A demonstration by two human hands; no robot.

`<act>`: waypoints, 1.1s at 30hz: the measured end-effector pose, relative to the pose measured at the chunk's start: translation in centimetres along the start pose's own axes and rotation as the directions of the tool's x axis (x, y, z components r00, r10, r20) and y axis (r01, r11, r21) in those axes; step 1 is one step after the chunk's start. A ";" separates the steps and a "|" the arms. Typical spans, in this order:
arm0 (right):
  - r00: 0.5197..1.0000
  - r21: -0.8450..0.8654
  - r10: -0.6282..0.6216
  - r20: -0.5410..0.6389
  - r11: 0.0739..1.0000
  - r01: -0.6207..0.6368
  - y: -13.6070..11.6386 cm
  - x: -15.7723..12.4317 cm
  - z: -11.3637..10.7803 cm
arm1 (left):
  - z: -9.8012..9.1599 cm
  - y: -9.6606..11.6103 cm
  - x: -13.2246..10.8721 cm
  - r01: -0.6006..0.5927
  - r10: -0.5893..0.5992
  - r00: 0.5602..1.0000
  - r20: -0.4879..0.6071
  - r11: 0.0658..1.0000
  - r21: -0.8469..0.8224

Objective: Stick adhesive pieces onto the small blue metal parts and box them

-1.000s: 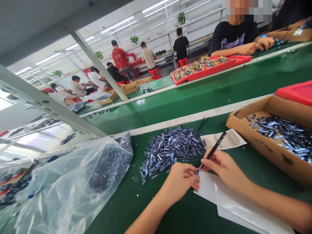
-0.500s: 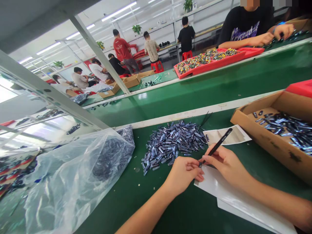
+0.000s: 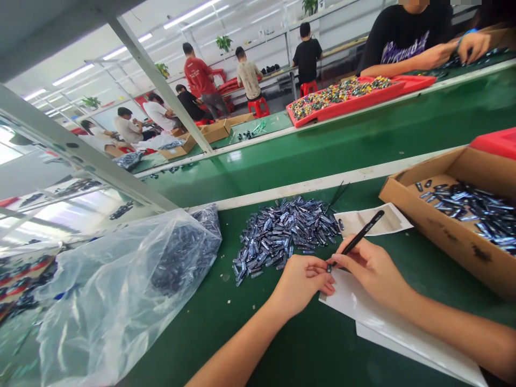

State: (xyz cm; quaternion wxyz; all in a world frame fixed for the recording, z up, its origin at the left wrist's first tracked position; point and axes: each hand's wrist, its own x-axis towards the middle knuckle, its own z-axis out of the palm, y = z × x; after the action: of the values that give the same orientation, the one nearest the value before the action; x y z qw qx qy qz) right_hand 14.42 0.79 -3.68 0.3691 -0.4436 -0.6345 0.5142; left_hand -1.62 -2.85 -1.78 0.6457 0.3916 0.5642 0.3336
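Observation:
My right hand (image 3: 368, 264) is closed around black tweezers (image 3: 365, 230), held like a pen with the tips pointing down toward my left fingers. My left hand (image 3: 306, 282) pinches a small dark shiny piece (image 3: 329, 267), mostly covered by the fingers. The tweezer tips meet or nearly touch that piece; which, I cannot tell. Just beyond my left hand lies a heap of small dark glossy oblong pieces (image 3: 282, 234). Under my right wrist are white glossy sheets (image 3: 350, 301). Another pale sheet (image 3: 373, 220) lies behind the tweezers, with one dark piece at its left edge.
A cardboard box (image 3: 447, 236) of similar pieces stands at the right. On the left, a clear plastic bag (image 3: 108, 301) holds more. Across the green bench, a person in a black shirt (image 3: 407, 40) works beside a red tray (image 3: 298, 122) of colourful parts. Others sit farther back.
The view has shifted slightly. Both hands keep nearly the same pose, with the tweezers still at the left fingertips. The co-worker's hands across the bench have moved a little.

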 end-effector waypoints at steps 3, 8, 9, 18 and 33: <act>1.000 -0.009 0.000 -0.001 1.000 0.000 0.0 -0.1 0.0 | 0.0 0.0 -0.1 0.006 -0.006 1.000 0.002 1.000 -0.006; 0.999 -0.041 -0.035 -0.001 0.999 0.035 0.1 -0.1 -0.1 | 0.0 0.1 -0.2 0.012 -0.012 1.000 -0.002 1.000 -0.010; 0.999 -0.047 -0.045 0.004 0.998 0.045 0.1 -0.1 -0.1 | 0.0 0.1 -0.2 0.011 -0.011 1.000 -0.001 1.000 -0.007; 0.975 -0.129 -0.217 0.040 0.967 0.220 0.5 -0.9 0.0 | -0.3 0.4 -0.3 0.002 0.002 0.999 0.054 0.996 -0.086; 0.966 0.211 -0.125 -0.225 0.962 0.173 0.0 -0.6 -0.3 | -0.8 3.2 -0.3 -0.158 0.158 0.987 0.010 0.986 0.050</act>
State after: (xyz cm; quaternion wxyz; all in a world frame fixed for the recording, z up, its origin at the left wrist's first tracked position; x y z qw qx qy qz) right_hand 14.93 0.36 -3.61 0.5202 -0.4004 -0.5605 0.5049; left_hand -2.45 -1.52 1.16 0.6087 0.4523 0.5379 0.3683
